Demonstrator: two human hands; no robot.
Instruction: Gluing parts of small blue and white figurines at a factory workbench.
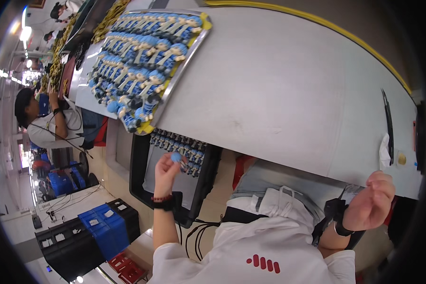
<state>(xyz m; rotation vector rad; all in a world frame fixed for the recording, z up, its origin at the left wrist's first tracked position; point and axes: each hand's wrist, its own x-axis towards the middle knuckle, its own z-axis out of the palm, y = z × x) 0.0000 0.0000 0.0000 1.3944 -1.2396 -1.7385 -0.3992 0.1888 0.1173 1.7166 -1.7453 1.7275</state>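
Note:
My left hand (pixel 165 171) is closed on a small figurine (pixel 176 157) with blue hair, held by the fingers above a black crate (pixel 140 165). Rows of similar figurines (pixel 194 154) lie inside that crate, on a pale sheet. At the right, my right hand (pixel 371 201) is raised by the table's near edge with its fingers curled together; whether anything is in them is hidden. Close beyond it, a crumpled white tissue (pixel 385 150) lies on the table (pixel 279 85).
A tray (pixel 187 71) packed with rows of blue-haired figurines stands at the table's far left. Long black tweezers (pixel 388 113) lie at the right. Another person (pixel 57 120) works at the left. Black and blue crates (pixel 104 225) stand lower left, and cables (pixel 206 232) hang near my body.

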